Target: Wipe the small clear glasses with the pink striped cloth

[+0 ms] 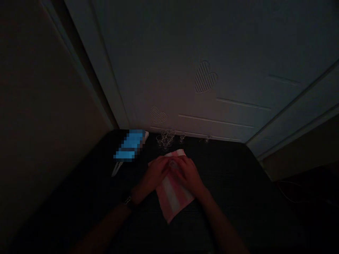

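Observation:
A pink-and-white striped cloth lies on the dark table, with both my hands over its far part. Between my fingertips is a small clear glass, dim and partly covered. My left hand, with a dark watch on its wrist, curls its fingers against the glass from the left. From the right, my right hand closes on the same glass. The low light blurs the exact finger contact. Beyond the cloth stands a cluster of small stemmed glasses.
One more small glass stands right of the cluster, and another farther right. A lit, pixelated screen sits at the back left. A pale panel with raised hearts rises behind the dark table.

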{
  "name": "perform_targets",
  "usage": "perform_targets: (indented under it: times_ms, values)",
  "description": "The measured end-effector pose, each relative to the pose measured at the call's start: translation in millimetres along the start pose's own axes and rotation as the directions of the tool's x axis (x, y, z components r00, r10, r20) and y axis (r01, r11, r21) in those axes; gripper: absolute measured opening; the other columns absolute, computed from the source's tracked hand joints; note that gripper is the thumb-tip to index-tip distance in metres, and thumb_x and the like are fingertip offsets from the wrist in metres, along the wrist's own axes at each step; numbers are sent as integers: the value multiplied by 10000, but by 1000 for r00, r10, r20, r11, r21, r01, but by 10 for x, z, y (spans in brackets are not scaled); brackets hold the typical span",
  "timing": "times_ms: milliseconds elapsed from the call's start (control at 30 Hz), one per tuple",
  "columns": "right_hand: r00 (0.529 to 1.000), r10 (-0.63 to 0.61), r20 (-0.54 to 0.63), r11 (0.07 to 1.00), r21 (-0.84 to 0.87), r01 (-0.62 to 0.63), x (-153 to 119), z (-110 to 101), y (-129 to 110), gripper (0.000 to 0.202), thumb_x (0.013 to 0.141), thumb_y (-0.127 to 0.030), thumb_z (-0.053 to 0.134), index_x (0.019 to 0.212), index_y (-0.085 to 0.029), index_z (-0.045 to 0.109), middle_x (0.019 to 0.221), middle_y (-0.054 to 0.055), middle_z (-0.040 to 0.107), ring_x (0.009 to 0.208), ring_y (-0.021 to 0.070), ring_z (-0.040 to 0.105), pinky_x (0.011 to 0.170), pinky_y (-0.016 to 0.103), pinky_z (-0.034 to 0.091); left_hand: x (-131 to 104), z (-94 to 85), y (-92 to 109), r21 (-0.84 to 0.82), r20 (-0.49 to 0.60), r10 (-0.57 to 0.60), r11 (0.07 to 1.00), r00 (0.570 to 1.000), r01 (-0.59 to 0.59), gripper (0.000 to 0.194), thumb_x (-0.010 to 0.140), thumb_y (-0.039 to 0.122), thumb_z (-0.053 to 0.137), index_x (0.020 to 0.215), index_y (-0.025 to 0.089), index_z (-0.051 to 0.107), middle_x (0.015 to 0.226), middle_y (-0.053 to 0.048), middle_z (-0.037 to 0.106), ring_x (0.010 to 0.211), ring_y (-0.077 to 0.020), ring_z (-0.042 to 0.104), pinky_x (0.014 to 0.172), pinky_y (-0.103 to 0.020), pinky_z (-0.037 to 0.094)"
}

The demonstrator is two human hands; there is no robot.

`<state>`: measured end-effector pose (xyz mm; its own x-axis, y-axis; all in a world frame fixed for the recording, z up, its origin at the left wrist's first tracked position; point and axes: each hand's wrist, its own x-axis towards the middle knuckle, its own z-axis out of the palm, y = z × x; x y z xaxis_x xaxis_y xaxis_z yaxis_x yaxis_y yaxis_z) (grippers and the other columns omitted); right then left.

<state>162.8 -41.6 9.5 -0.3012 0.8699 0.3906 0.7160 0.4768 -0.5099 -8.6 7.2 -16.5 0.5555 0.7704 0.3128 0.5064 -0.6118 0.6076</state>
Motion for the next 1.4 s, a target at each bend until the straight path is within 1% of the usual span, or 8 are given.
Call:
perform_targets:
  times_ms: [167, 333, 533, 700, 867, 1033, 1233, 1400]
  values:
    - [999, -48, 17, 999, 26, 47, 0, -14, -35, 382, 849, -260, 487, 1226, -248, 426, 1111, 59, 509, 1019, 198, 464, 875, 346, 374, 2, -24, 39, 22, 1, 17, 1000, 1000, -17, 203, 836, 161, 446, 983, 196, 582, 1024, -42, 601, 984, -189, 517, 896, -348, 409]
    - [997, 53, -52, 999, 14, -52, -2, 16, 34, 249, 848, -244, 472, 1091, -191, 467, 1044, 69, 546, 965, 205, 488, 836, 347, 380, 7, -84, 57, -41, -77, -52, 998, 996, 49, 293, 831, 185, 471, 1118, 218, 520, 1097, -39, 566, 1016, -183, 511, 900, -341, 414]
    - [993, 119, 0, 992, -49, -119, 3, 54, 101, 228, 835, -242, 495, 1057, -189, 480, 1012, 61, 566, 932, 200, 500, 813, 334, 376, 29, -138, 42, -76, -134, -130, 990, 982, 121, 265, 805, 233, 520, 1070, 224, 527, 1038, -23, 582, 962, -181, 550, 874, -331, 430]
    - [996, 76, 57, 992, -109, -69, 0, 87, 99, 205, 839, -285, 509, 1028, -205, 522, 1016, 52, 565, 976, 207, 480, 846, 348, 357, 27, -123, 39, -114, -57, -147, 984, 988, 140, 200, 836, 284, 482, 1013, 207, 534, 929, -15, 619, 840, -162, 591, 782, -295, 463]
    - [996, 94, 15, 988, -123, -91, -4, 106, 130, 214, 829, -277, 526, 1027, -197, 523, 1015, 56, 558, 977, 210, 470, 833, 346, 366, 12, -68, 10, -81, -73, -81, 994, 994, 75, 313, 803, 286, 534, 1104, 205, 504, 1032, -38, 590, 931, -178, 561, 847, -324, 445]
    - [993, 116, -34, 983, -139, -120, -9, 93, 150, 209, 823, -261, 528, 1022, -196, 527, 1021, 64, 551, 974, 215, 465, 822, 349, 374, 11, -39, -29, -7, -25, -47, 999, 999, 47, 296, 822, 207, 479, 1117, 208, 506, 1058, -49, 580, 968, -185, 543, 876, -341, 432]
    - [991, 127, -46, 983, -125, -131, -5, 78, 143, 190, 826, -261, 523, 1004, -195, 529, 994, 56, 550, 949, 204, 466, 816, 339, 378, 18, -70, -29, -71, -70, -110, 992, 991, 105, 318, 812, 244, 500, 1129, 215, 502, 1111, -42, 575, 1000, -186, 548, 888, -326, 434]
    - [993, 115, -23, 986, -118, -117, -3, 78, 154, 168, 835, -262, 504, 984, -189, 523, 979, 60, 548, 936, 202, 468, 804, 338, 376, 24, -113, 54, -160, -77, -176, 974, 981, 162, 312, 798, 248, 517, 1109, 223, 514, 1037, -24, 609, 913, -174, 585, 815, -309, 466]
